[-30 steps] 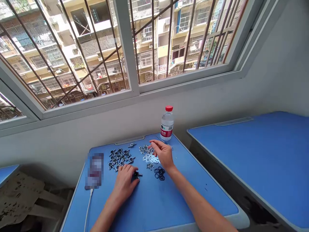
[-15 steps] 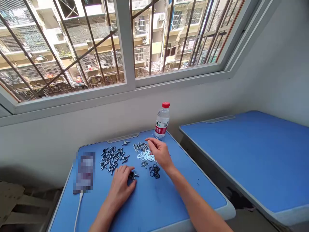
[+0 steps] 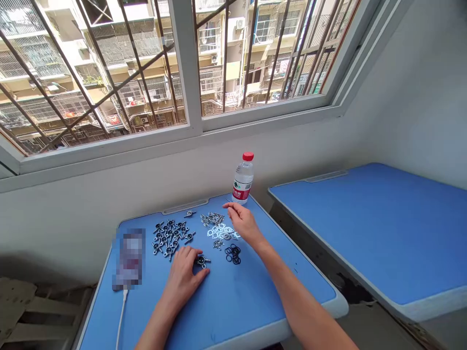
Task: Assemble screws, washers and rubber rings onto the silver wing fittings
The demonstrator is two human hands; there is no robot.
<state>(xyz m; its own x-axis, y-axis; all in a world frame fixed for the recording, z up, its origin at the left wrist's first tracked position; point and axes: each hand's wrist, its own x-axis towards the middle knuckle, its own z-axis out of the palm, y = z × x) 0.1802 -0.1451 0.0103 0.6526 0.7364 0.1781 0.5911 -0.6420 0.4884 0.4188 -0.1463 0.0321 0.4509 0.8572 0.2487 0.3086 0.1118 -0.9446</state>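
Mid bench (image 3: pixel 251 301), left hand (image 3: pixel 185 270) kinda wide around metal part (image 3: pixel 201 261), stem facing right edge; right hand (image 3: pixel 241 222) narrow, can't tell if holding.

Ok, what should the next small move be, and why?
Probably bring the right hand toward the black-centred part at the left hand. That part lies apart from the cluster of similar parts, framed by the left hand, while the right hand is off by the flat metal plates; whether it pinches anything, I can't tell.

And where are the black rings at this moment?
In the head view, the black rings lie right of the left hand, just below the flat silvery plates.
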